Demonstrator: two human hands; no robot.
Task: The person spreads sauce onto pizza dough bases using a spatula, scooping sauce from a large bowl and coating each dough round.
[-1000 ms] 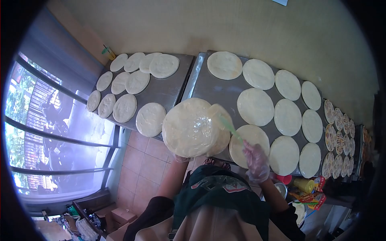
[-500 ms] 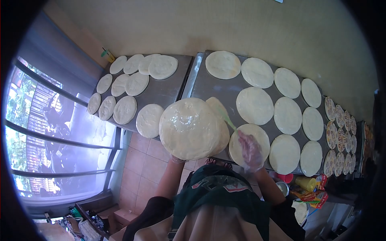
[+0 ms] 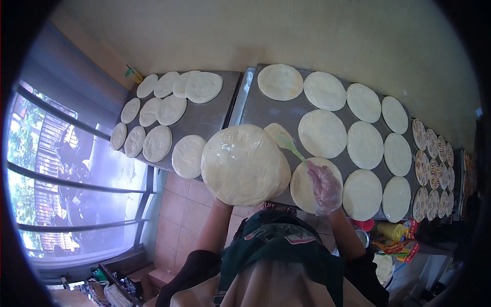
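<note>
A large glossy dough round [image 3: 238, 163], with at least one more layer showing beneath its right edge, is held up near the front edge of the table. Under it is my left hand [image 3: 221, 202], its fingers hidden by the dough. My right hand [image 3: 326, 187], in a clear plastic glove, is closed around the handle of a pale green pastry brush [image 3: 294, 149]. The brush's head touches or hovers over a flap of dough [image 3: 279, 134] at the stack's right; I cannot tell which. Below my right hand lies a flat dough round [image 3: 306, 192].
Several shiny dough rounds [image 3: 322, 134] cover the right table, and several more [image 3: 157, 144] lie on the left table [image 3: 207, 115]. Topped rounds [image 3: 422, 169] stand at far right. A yellow container [image 3: 391, 231] and a red cup [image 3: 364, 225] are below the table edge.
My right hand has shifted slightly, with the brush head now more over the dough flap. The held dough has tilted a little, showing more of its right side.
</note>
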